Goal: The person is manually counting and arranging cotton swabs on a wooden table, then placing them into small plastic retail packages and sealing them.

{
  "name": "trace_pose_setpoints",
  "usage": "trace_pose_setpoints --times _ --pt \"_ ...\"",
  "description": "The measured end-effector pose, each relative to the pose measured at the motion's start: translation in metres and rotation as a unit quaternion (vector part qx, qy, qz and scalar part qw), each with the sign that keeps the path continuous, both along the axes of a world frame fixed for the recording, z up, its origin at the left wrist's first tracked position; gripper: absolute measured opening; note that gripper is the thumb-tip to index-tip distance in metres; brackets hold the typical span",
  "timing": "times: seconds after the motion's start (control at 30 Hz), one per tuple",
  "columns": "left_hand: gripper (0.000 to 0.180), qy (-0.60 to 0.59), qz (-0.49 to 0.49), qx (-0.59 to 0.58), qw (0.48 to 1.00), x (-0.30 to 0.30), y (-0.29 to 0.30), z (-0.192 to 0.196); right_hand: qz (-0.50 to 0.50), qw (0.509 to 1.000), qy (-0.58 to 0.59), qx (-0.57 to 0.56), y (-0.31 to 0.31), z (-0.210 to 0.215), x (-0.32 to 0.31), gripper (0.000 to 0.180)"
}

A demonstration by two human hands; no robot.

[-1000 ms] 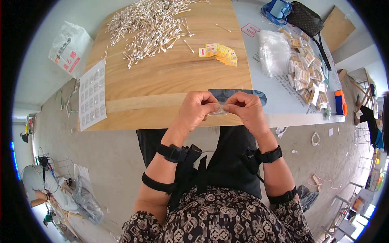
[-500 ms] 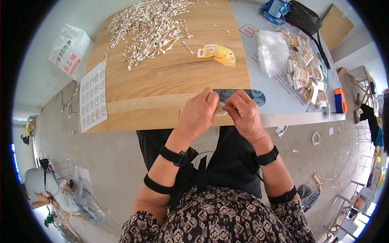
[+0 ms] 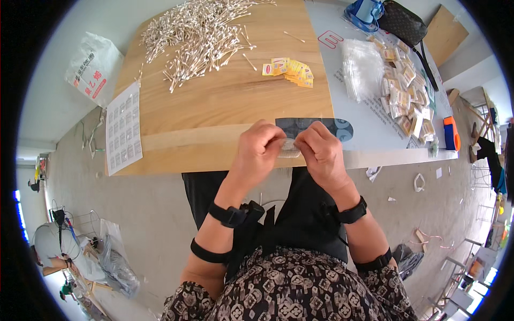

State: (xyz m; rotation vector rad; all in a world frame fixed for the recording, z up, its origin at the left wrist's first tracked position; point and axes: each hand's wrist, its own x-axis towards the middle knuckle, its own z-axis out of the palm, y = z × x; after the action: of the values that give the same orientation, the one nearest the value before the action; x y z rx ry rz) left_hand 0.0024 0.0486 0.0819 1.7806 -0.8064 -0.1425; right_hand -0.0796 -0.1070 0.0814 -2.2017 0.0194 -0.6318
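Pinched between our left hand (image 3: pixel 256 148) and right hand (image 3: pixel 322 154), the small packet (image 3: pixel 289 152) could tear if we tug unevenly.

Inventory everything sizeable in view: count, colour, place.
Bundle: one, whitish, front centre
Cotton swabs: many, white, upper left
Cards: several, yellow, upper centre
Sleeves: one stack, clear, right
Filled packets: many, tan, beside sleeves
Strip: one, dark, behind bundle
Sheet: one, white, left edge
Plastic bag: one, white, upper left
Handbag: one, dark, upper right
Strapped object: one, blue, by handbag
Unclear object: one, orange/blue, right edge
Table: one, brown/grey, upper half
Person: one, grey clothing, left
Left hand, right hand: two, bare, pinching bundle
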Motion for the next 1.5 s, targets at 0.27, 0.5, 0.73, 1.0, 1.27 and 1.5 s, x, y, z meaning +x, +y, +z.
trace_pose_setpoints --times 0.27,0.5,0.73,1.0,1.27,1.5 --pt "0.011 -0.020 0.013 -0.043 0.999 -0.002 0.005 -0.009 -0.008 0.999 0.026 0.020 -0.003 0.001 0.000 0.009" --pt "0.009 0.020 0.042 -0.024 0.999 -0.005 0.000 -0.018 -0.008 0.999 0.036 0.033 -0.001 -0.001 0.001 0.011" --pt "0.009 0.196 -0.007 -0.068 0.978 -0.003 0.005 -0.018 0.030 0.984 0.054 0.170 0.006 -0.006 0.000 0.013" --pt "0.013 0.022 0.002 -0.045 0.999 -0.002 0.010 -0.012 0.028 0.977 0.070 0.198 0.003 -0.003 0.005 0.008" --pt "0.018 -0.137 0.054 -0.015 0.989 -0.006 0.004 -0.017 0.006 0.992 0.040 0.120 0.008 -0.002 0.006 0.013" --pt "0.017 -0.190 0.046 0.004 0.981 -0.009 0.004 -0.014 0.021 0.999 -0.038 0.003 0.015 -0.006 0.016 0.015"
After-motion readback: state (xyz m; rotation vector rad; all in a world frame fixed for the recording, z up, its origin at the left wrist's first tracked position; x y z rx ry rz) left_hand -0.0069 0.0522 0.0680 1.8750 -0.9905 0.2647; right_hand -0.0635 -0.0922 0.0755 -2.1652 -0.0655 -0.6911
